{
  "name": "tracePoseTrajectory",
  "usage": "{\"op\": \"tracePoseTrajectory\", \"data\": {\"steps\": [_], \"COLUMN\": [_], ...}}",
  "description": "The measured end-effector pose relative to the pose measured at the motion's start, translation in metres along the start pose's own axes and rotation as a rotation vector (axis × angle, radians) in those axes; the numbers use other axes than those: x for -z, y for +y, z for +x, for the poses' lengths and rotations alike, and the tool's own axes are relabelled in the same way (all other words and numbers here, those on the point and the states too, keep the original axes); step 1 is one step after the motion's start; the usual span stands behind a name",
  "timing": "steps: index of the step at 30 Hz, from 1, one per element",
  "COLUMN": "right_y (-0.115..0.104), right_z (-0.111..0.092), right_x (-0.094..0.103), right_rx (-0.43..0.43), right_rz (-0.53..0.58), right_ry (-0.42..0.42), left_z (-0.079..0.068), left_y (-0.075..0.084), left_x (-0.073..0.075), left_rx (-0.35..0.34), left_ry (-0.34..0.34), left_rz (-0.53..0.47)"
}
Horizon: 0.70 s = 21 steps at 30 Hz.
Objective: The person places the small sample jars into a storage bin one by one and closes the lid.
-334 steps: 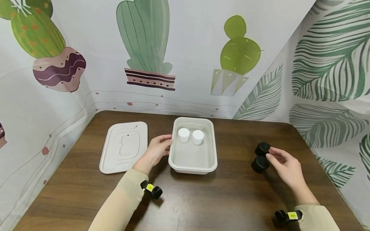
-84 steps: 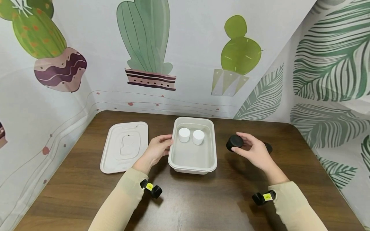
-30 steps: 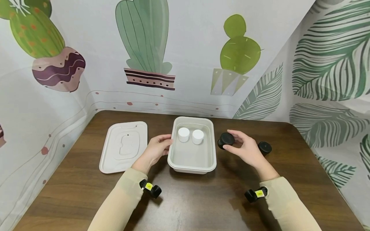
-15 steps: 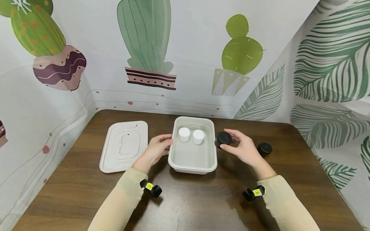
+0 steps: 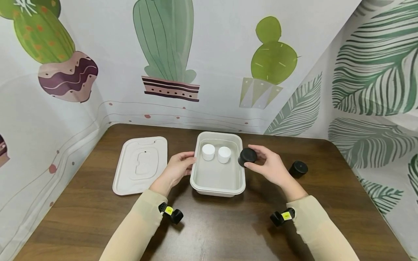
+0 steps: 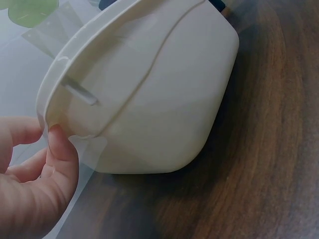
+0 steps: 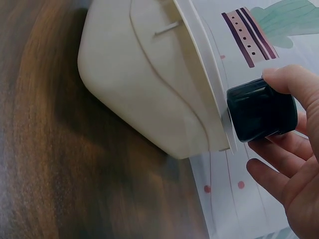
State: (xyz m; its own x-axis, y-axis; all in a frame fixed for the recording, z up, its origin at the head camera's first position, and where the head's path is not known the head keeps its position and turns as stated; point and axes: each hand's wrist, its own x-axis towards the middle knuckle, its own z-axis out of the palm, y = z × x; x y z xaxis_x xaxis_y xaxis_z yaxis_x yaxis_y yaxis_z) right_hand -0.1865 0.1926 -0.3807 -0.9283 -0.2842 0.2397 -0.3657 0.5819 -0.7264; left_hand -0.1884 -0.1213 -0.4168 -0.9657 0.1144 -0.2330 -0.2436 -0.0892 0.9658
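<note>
An off-white plastic box (image 5: 217, 190) stands at the middle of the table, with two small white round jars (image 5: 208, 152) side by side toward its back. At its left rim, my left hand (image 5: 176, 169) pinches the edge between thumb and fingers; the left wrist view shows the thumb on the rim's near side (image 6: 60, 142). My right hand (image 5: 271, 167) holds a small black round jar (image 5: 247, 156) by its sides, overlapping the box's right rim in the head view. In the right wrist view that jar (image 7: 260, 110) is right at the rim's outer edge, raised off the table.
Left of the box, a flat white lid (image 5: 139, 170) lies on the brown wooden table (image 5: 209, 224). A second black jar (image 5: 298, 169) stands to the right, behind my right hand. A printed cactus cloth (image 5: 222, 72) hangs behind the table.
My right hand took one of the two black jars on the right and has carried it leftward to the box's rim. The left hand has stayed at the box's left edge.
</note>
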Motion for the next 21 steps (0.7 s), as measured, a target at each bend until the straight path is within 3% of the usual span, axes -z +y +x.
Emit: {"op": "tracePoseTrajectory", "data": {"steps": [21], "right_y": [-0.011], "right_z": [0.009], "right_x": [-0.012], "right_rx": [0.045], "right_rz": [0.049], "right_ry": [-0.018], "left_z": [0.000], "left_y": [0.000], "left_x": [-0.001], "left_rx": [0.001], "left_ry": [0.011], "left_rz": [-0.008]}}
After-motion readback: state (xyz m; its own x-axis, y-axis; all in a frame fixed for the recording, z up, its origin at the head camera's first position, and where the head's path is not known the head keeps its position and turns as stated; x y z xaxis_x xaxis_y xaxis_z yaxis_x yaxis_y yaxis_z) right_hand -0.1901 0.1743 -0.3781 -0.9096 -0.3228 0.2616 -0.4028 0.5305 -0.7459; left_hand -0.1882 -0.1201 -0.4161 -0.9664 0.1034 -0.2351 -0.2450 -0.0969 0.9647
